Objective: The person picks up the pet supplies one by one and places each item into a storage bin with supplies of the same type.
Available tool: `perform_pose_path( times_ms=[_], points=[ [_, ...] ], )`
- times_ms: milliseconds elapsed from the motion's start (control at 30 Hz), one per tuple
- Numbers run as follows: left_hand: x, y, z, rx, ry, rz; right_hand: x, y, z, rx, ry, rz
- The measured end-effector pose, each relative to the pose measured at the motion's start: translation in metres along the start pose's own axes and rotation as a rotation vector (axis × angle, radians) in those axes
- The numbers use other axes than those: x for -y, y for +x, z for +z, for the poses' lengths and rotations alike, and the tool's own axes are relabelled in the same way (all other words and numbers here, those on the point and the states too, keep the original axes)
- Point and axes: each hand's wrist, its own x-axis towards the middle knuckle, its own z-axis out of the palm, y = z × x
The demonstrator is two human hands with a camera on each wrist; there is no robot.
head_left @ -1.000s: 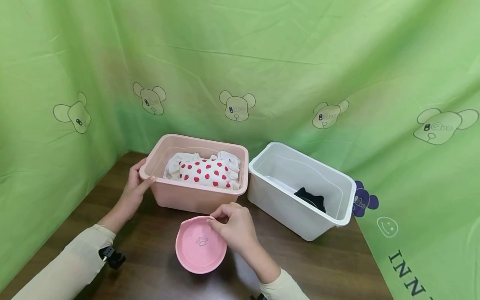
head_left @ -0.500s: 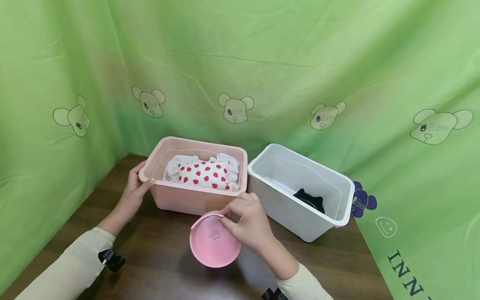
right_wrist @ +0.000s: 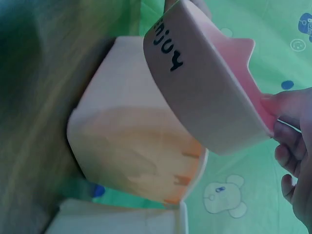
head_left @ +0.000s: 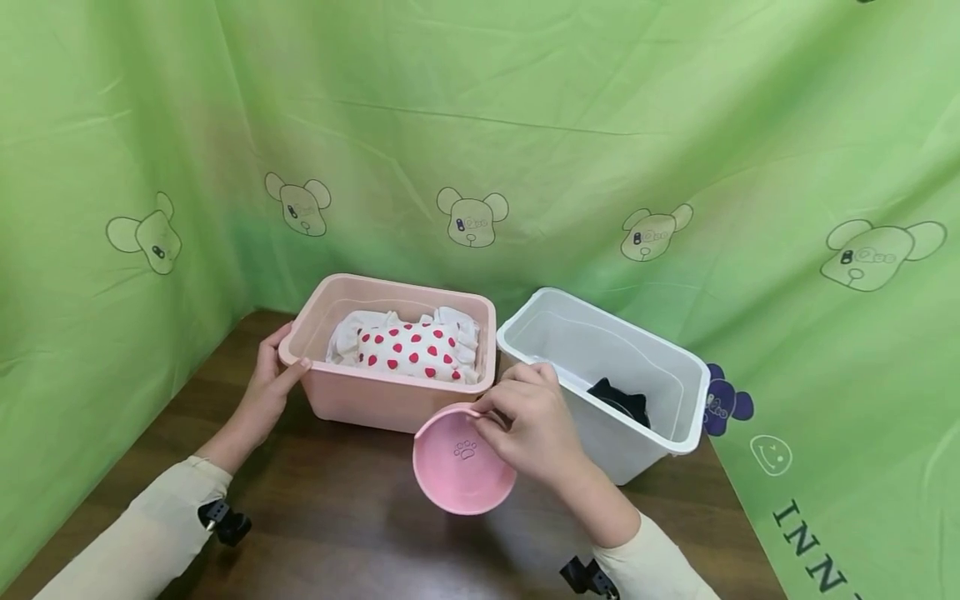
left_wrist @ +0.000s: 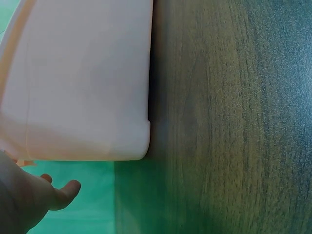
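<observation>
My right hand (head_left: 536,425) pinches the rim of a pink pet bowl (head_left: 457,475) between thumb and fingers. The bowl has pointed ears and a paw print inside, and hangs tilted above the table. In the right wrist view, dark lettering "enjoy" shows on the bowl's outer wall (right_wrist: 195,92). My left hand (head_left: 266,375) holds the front left corner of a pink storage bin (head_left: 375,396), thumb on its rim. Inside that bin lies a white ruffled cloth item with red strawberries (head_left: 408,348). The left wrist view shows the bin's side (left_wrist: 83,87) with the left hand's fingers at its corner.
A white storage bin (head_left: 607,425) stands angled to the right of the pink one, with a black cat-eared object (head_left: 621,402) inside. Both bins are on a dark wooden table (head_left: 322,517). A green printed curtain (head_left: 390,125) hangs behind and at the sides.
My right hand has carried the bowl to the right and slightly away from me, toward the gap between the bins, tilting it more. The left hand stays at the pink bin's corner.
</observation>
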Motion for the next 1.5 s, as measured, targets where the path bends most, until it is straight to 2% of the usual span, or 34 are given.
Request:
perform_pose_path(
  times_ms=[267,533,900,1033,1233,1500],
  points=[
    [0.001,0.003,0.005,0.017,-0.004,-0.01,-0.014,0.004,-0.026,0.014,-0.02,-0.009],
    [0.005,0.002,0.007,-0.042,-0.093,-0.029,-0.029,0.01,-0.043,0.024,-0.043,0.015],
    [0.01,0.001,0.01,-0.065,-0.133,0.01,-0.053,0.032,-0.081,-0.076,-0.112,0.028],
    [0.01,0.001,0.01,-0.071,-0.149,0.039,-0.062,0.041,-0.091,-0.087,-0.131,0.033],
    [0.009,0.0,0.011,-0.085,-0.182,0.057,-0.08,0.049,-0.1,-0.051,-0.191,0.077],
    [0.012,0.0,0.014,-0.121,-0.203,0.054,-0.114,0.055,-0.098,-0.047,-0.245,0.113]
  ],
)
